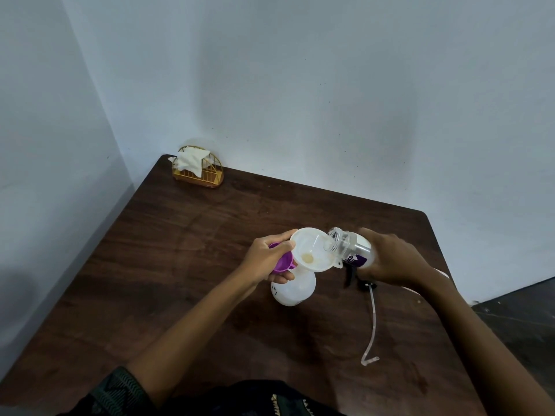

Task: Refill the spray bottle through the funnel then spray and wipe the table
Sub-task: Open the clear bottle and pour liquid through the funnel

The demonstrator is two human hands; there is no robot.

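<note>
Our left hand (267, 259) clamps the white funnel (312, 250) and a purple cap (282, 262) atop the spray bottle (292, 289) standing mid-desk (180, 250). Right hand (393, 259) grips a refill bottle (350, 247) tilted, mouth over the funnel rim.

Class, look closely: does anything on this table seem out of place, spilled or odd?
No spill shows. The one loose item is the spray head with its dip tube, lying on the table, off the spray bottle for refilling.
</note>
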